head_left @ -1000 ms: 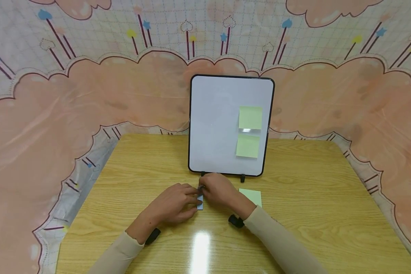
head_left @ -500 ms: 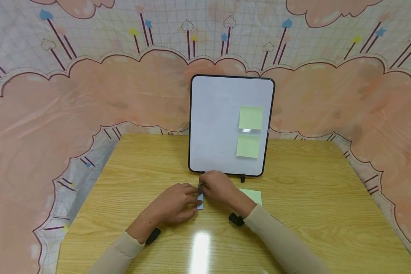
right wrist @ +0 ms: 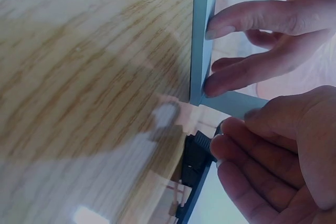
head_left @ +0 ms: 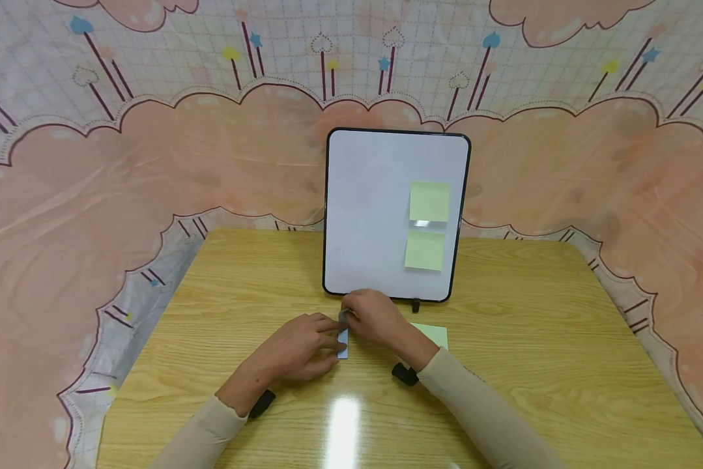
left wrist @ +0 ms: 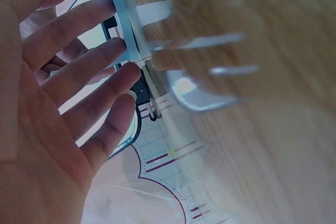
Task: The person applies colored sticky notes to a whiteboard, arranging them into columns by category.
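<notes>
Blue pad lies on the table, short of the whiteboard and between the two hands; the left hand rests extended fingers on its top, not curled round it, while the right hand pinches a raised strip that stands up from the pad's far end. Main risk, as I judge it, is tearing or creasing: if the strip is a sheet stuck to the pad, a sharp pull at so steep an angle could rip it near the bend; should the left hand press too lightly, the whole pad could skid or tip up with it; two sheets might also come away together, if the pinch has caught more than one. Of the views, only the right wrist one makes the upright bend and the pinch plain; from the head camera the strip is a small grey sliver by the right hand's fingers; the head view alone, though, places the two green notes on the board; the left wrist view shows the left hand's palm side, with the pad seen nearly edge-on.
</notes>
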`<action>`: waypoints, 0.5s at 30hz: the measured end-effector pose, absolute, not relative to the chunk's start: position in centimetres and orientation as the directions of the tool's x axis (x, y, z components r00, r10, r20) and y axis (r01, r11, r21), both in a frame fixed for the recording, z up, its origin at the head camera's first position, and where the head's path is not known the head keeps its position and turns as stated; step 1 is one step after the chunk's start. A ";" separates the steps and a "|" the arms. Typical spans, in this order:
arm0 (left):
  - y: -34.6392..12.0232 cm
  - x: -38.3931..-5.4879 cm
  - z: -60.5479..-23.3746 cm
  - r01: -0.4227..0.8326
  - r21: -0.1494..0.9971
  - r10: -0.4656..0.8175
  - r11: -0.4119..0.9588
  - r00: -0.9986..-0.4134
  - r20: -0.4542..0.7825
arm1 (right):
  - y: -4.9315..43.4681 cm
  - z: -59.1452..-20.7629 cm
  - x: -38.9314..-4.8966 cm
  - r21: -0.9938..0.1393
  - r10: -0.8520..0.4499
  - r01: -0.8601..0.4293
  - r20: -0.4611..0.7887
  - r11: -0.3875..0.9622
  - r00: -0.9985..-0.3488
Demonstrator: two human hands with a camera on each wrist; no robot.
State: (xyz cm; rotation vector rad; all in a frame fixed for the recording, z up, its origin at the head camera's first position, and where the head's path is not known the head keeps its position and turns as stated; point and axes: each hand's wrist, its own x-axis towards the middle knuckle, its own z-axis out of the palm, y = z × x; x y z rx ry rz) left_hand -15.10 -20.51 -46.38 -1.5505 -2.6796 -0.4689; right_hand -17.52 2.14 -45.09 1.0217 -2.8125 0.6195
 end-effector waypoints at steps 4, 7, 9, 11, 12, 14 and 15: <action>-20.5 -15.1 -46.3 0.848 0.252 0.847 0.466 -0.510 0.151 | 2.1 -45.0 -17.5 -0.346 -0.585 -0.624 0.222 0.700 -0.780; -20.5 -15.1 -46.3 0.845 0.258 0.845 0.470 -0.514 0.144 | 2.1 -44.9 -17.6 -0.349 -0.568 -0.621 0.253 0.702 -0.783; -20.5 -15.1 -46.3 0.846 0.258 0.845 0.467 -0.513 0.151 | 2.1 -44.7 -17.7 -0.353 -0.555 -0.621 0.279 0.700 -0.784; -20.6 -15.1 -46.3 0.843 0.264 0.844 0.468 -0.515 0.149 | 2.2 -44.7 -17.9 -0.351 -0.548 -0.625 0.302 0.698 -0.780; -20.6 -15.1 -46.3 0.844 0.264 0.844 0.466 -0.514 0.152 | 2.2 -44.6 -17.9 -0.348 -0.545 -0.626 0.309 0.698 -0.779; -20.6 -15.1 -46.3 0.842 0.270 0.844 0.467 -0.516 0.149 | 2.2 -44.5 -18.0 -0.339 -0.541 -0.629 0.325 0.699 -0.776; -20.6 -15.1 -46.3 0.840 0.273 0.843 0.468 -0.517 0.146 | 2.2 -44.5 -18.0 -0.336 -0.539 -0.631 0.333 0.699 -0.774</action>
